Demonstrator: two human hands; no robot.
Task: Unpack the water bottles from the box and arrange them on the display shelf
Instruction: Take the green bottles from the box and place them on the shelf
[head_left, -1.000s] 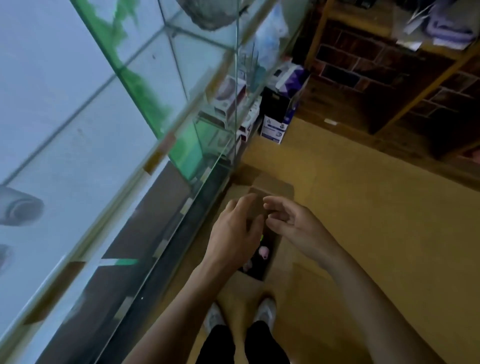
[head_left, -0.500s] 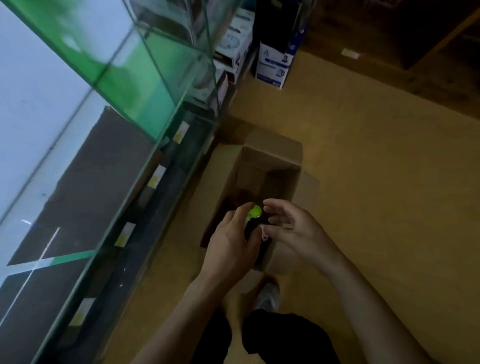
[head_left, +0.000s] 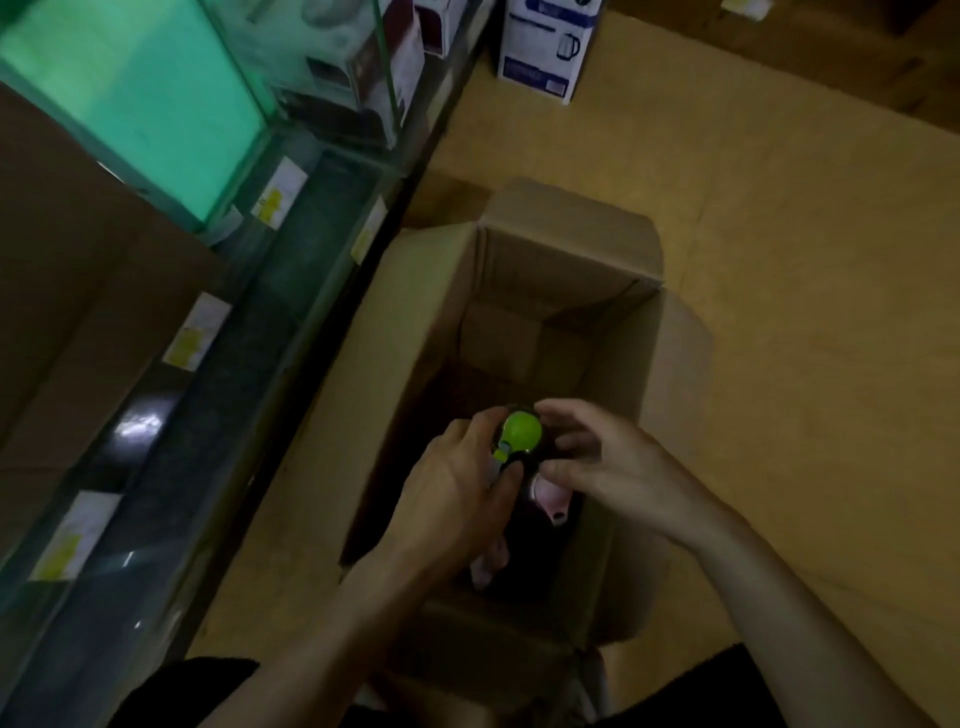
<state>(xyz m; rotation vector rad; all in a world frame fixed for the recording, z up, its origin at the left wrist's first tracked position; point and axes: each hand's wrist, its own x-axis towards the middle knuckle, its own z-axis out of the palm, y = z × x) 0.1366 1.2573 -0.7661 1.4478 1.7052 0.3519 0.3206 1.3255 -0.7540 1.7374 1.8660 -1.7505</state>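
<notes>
An open cardboard box (head_left: 566, 254) stands on the floor beside the glass display shelf (head_left: 171, 415). Over its dark inside, my left hand (head_left: 457, 499) grips a dark water bottle with a bright green cap (head_left: 521, 432), fingers and thumb curled round its neck. My right hand (head_left: 608, 467) touches the bottle's right side with loosely curled fingers. Pink caps of other bottles (head_left: 551, 500) show below in the box, partly hidden by my hands.
The shelf has glass fronts with yellow-and-white price tags (head_left: 195, 332) along its edges. A white and blue kettle carton (head_left: 545, 47) stands on the tan floor (head_left: 805, 312) at the top. Boxed goods sit inside the upper glass case (head_left: 358, 67).
The camera has tilted down and closer to the box. My hands have come to the green-capped bottle, which now stands higher in the box with its cap in plain view.
</notes>
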